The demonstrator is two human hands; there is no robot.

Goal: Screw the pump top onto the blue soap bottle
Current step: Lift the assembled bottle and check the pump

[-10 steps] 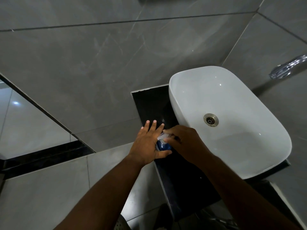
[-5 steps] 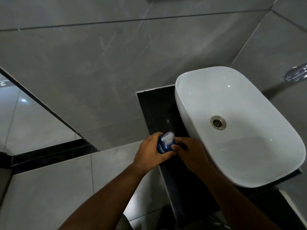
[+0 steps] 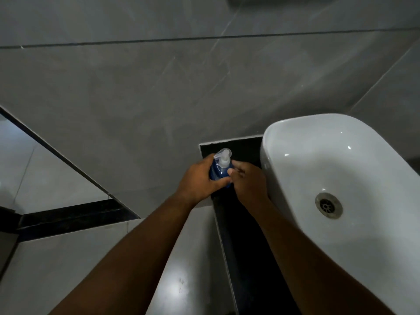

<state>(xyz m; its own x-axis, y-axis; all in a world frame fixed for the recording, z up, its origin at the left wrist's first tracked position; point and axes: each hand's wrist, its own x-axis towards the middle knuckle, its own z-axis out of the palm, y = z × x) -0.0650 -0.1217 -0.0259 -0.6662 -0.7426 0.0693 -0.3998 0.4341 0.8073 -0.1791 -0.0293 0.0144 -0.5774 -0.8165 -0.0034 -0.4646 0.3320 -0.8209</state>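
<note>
Though the pump top (image 3: 223, 158) already sits on the blue soap bottle (image 3: 217, 171), left of the sink (image 3: 295, 142), the left hand (image 3: 200, 178) grips the bottle and the right hand (image 3: 246, 180) curls at its side, so tightening probably remains.

Dim, grainy picture. Soft glare spots on the white basin (image 3: 341, 155) and floor tile (image 3: 175, 289). Wide-angle bending at edges.
</note>
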